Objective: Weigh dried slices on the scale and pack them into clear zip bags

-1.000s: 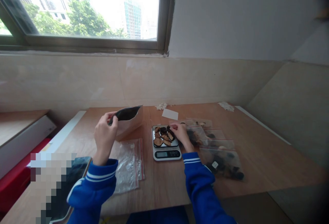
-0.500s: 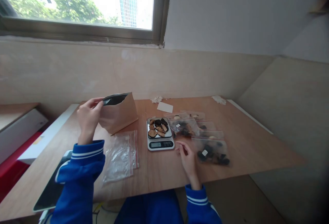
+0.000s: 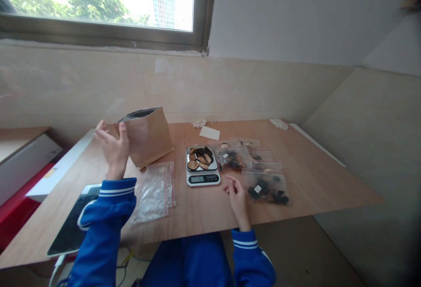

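My left hand [image 3: 114,148] is raised beside the brown paper bag [image 3: 149,138], its fingers spread and nothing in them. The bag stands upright with its dark-lined mouth partly open. Near the table's front, my right hand [image 3: 236,195] hovers or rests with curled fingers, right of the digital scale [image 3: 203,178]; whether it holds anything small is hidden. Dried brown and black slices [image 3: 200,158] lie on the scale's plate, and its display is too blurred to read. Next to my right hand lies a filled zip bag [image 3: 268,188] with dark pieces and a white label.
Empty clear zip bags [image 3: 151,195] lie left of the scale. Several filled zip bags [image 3: 233,157] overlap at the right. A white card [image 3: 209,133] and crumpled tissue [image 3: 199,123] are behind. A tablet [image 3: 70,225] with a cable sits at the left front edge.
My left hand has let go of the paper bag's rim and its fingers have spread. The right hand stays beside the scale. The view has shifted slightly.
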The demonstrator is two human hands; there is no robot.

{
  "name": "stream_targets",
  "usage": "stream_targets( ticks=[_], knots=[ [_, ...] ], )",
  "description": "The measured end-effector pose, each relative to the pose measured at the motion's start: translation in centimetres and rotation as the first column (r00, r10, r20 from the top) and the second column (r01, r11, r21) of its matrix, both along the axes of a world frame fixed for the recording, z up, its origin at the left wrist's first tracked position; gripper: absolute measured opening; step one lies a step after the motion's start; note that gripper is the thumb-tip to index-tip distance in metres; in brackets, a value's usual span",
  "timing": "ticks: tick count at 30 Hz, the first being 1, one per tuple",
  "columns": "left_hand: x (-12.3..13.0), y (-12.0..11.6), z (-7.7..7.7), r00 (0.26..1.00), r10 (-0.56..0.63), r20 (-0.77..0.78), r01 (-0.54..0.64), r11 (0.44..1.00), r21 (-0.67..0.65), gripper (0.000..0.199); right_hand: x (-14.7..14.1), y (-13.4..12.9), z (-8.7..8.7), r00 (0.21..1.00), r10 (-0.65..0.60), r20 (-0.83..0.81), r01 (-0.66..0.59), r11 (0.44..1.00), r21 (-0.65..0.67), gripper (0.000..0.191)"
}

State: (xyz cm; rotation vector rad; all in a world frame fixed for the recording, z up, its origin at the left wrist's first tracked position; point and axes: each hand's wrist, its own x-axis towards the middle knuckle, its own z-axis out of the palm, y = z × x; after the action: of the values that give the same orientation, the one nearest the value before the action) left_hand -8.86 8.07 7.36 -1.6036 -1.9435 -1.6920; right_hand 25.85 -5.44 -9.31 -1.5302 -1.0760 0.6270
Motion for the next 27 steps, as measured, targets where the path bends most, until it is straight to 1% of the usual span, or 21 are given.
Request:
stream_targets(
  ticks=[1, 2, 3, 4, 5, 6, 7, 8, 9, 10, 11, 13, 15, 16, 17, 19, 21, 22, 23, 25, 27],
  knots=[
    [0.6, -1.2, -0.9, 0.996, 0.086, 0.017, -0.087, 0.994, 0.062, 0.059, -0.1, 0.0, 0.2, 1.000, -0.010, 0.004, 0.010, 1.000, 0.012, 0.044],
    [1.3, -2.4, -2.0, 0.994, 0.111, 0.019, -0.112, 0.991, 0.070, 0.050, -0.2, -0.1, 0.4, 1.000, -0.025, 0.013, 0.025, 0.999, 0.024, 0.042],
    [2.0, -3.8, -3.3, 0.997, 0.081, 0.010, -0.081, 0.996, 0.030, 0.039, -0.3, -0.1, 0.6, 0.999, -0.043, 0.028, 0.042, 0.999, 0.034, 0.041],
    [2.6, -5.2, -4.8, 1.000, 0.012, -0.013, -0.012, 0.998, -0.053, 0.030, -0.3, -0.2, 0.7, 0.997, -0.061, 0.055, 0.059, 0.997, 0.040, 0.041],
    [3.2, -6.6, -6.4, 0.995, -0.092, -0.043, 0.083, 0.981, -0.176, 0.025, -0.3, -0.2, 0.8, 0.993, -0.079, 0.089, 0.076, 0.996, 0.043, 0.042],
    [3.8, -7.8, -8.0, 0.982, -0.177, -0.059, 0.154, 0.948, -0.279, 0.022, -0.2, -0.2, 0.8, 0.988, -0.093, 0.123, 0.088, 0.995, 0.042, 0.043],
    [4.2, -8.9, -9.6, 0.964, -0.256, -0.076, 0.210, 0.903, -0.375, 0.022, -0.1, -0.2, 0.7, 0.984, -0.100, 0.149, 0.095, 0.995, 0.039, 0.045],
    [4.6, -9.9, -10.9, 0.943, -0.320, -0.094, 0.242, 0.851, -0.465, 0.024, 0.0, -0.1, 0.7, 0.982, -0.098, 0.159, 0.094, 0.995, 0.035, 0.045],
    [5.0, -10.6, -11.9, 0.928, -0.353, -0.119, 0.236, 0.805, -0.545, 0.027, 0.1, -0.1, 0.6, 0.985, -0.084, 0.154, 0.080, 0.996, 0.030, 0.046],
    [5.3, -11.2, -12.7, 0.912, -0.377, -0.162, 0.212, 0.770, -0.602, 0.028, 0.1, -0.1, 0.5, 0.989, -0.064, 0.134, 0.061, 0.998, 0.023, 0.046],
    [5.6, -11.7, -13.2, 0.893, -0.397, -0.212, 0.182, 0.749, -0.637, 0.027, 0.0, -0.1, 0.5, 0.994, -0.043, 0.104, 0.042, 0.999, 0.020, 0.045],
    [6.1, -12.1, -13.4, 0.854, -0.426, -0.301, 0.123, 0.725, -0.678, 0.024, -0.8, -0.2, 0.7, 0.998, -0.038, 0.045, 0.036, 0.999, 0.029, 0.043],
    [6.5, -12.2, -13.1, 0.821, -0.445, -0.357, 0.086, 0.715, -0.694, 0.025, -2.6, -0.6, 1.3, 0.998, -0.060, 0.006, 0.060, 0.997, 0.048, 0.039],
    [6.5, -12.1, -13.0, 0.811, -0.452, -0.370, 0.080, 0.714, -0.696, 0.027, -3.8, -0.8, 1.8, 0.999, -0.051, -0.002, 0.051, 0.997, 0.054, 0.036],
    [6.5, -11.9, -13.0, 0.805, -0.458, -0.376, 0.084, 0.716, -0.692, 0.028, -5.2, -1.1, 2.4, 1.000, -0.015, 0.001, 0.015, 0.998, 0.054, 0.034],
    [6.2, -11.4, -13.4, 0.801, -0.483, -0.353, 0.138, 0.723, -0.677, 0.027, -8.1, -1.6, 3.7, 0.986, 0.165, 0.039, -0.166, 0.986, 0.029, 0.030],
    [5.7, -10.9, -14.1, 0.809, -0.506, -0.299, 0.219, 0.731, -0.646, 0.023, -10.7, -1.9, 4.8, 0.936, 0.342, 0.078, -0.343, 0.939, -0.008, 0.028],
    [5.4, -10.7, -14.4, 0.818, -0.509, -0.268, 0.252, 0.736, -0.628, 0.021, -11.7, -2.0, 5.2, 0.911, 0.403, 0.085, -0.402, 0.915, -0.025, 0.027],
    [5.2, -10.6, -14.7, 0.831, -0.504, -0.236, 0.277, 0.742, -0.610, 0.020, -12.6, -2.0, 5.4, 0.893, 0.442, 0.081, -0.441, 0.897, -0.039, 0.027],
    [5.1, -10.5, -14.7, 0.859, -0.486, -0.162, 0.311, 0.746, -0.589, 0.018, -13.8, -2.0, 5.4, 0.875, 0.482, 0.048, -0.479, 0.876, -0.060, 0.027],
    [5.2, -10.7, -14.1, 0.872, -0.484, -0.067, 0.370, 0.744, -0.557, 0.017, -14.5, -1.8, 4.9, 0.872, 0.489, -0.002, -0.488, 0.870, -0.070, 0.027]
  ],
)
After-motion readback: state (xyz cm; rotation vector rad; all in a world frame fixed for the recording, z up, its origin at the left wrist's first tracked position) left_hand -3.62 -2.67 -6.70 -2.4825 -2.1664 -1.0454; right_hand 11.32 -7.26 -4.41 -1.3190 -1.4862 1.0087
